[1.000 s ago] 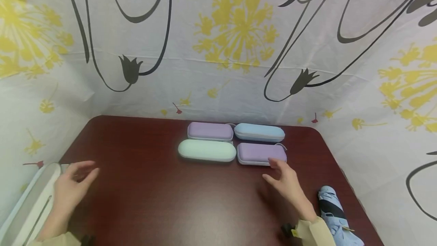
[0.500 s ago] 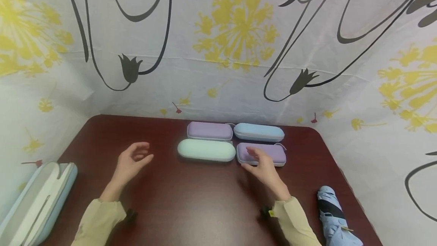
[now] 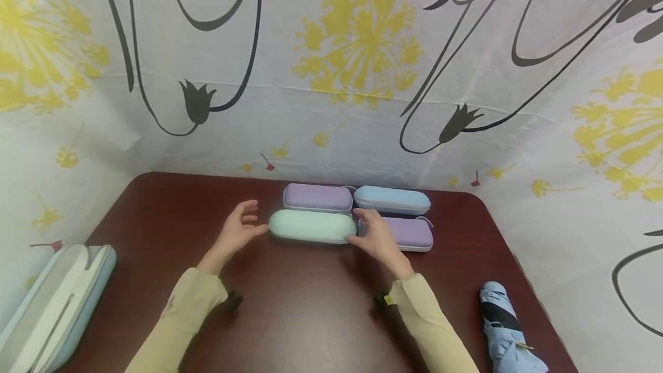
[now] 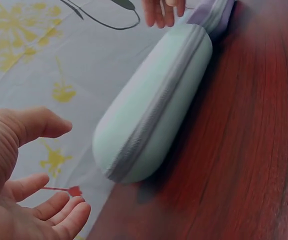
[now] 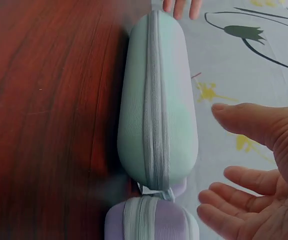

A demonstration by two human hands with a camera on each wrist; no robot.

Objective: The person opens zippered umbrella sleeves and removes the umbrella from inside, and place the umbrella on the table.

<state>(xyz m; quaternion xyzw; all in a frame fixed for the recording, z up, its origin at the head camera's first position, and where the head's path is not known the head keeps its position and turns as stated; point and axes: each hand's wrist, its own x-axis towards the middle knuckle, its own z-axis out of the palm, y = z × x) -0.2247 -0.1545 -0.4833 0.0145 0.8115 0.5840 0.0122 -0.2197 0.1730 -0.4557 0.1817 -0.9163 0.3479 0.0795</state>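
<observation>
A mint-green zippered hard case [image 3: 313,227] lies on the table between my two hands. My left hand [image 3: 237,231], fingers loosely spread, is just off its left end; the left wrist view shows a gap between the thumb [image 4: 49,124] and the case. Near the right end is my right hand [image 3: 379,240], also with relaxed fingers and holding nothing. It covers the left part of a purple zippered case [image 3: 409,232]. In the right wrist view the mint case's zipper [image 5: 155,100] faces the camera, with the right thumb [image 5: 239,120] apart from it.
Behind the mint case sit another purple case [image 3: 317,197] and a blue case [image 3: 392,199]. A grey-and-blue long object [image 3: 62,309] lies at the table's left edge. A folded light-blue umbrella [image 3: 501,321] is at the right. Patterned cloth [image 3: 331,62] hangs behind the table [image 3: 300,315].
My left hand has moved right, from beside the grey-and-blue object to the mint case's left end. My right hand has moved left, from the front purple case toward the mint case's right end.
</observation>
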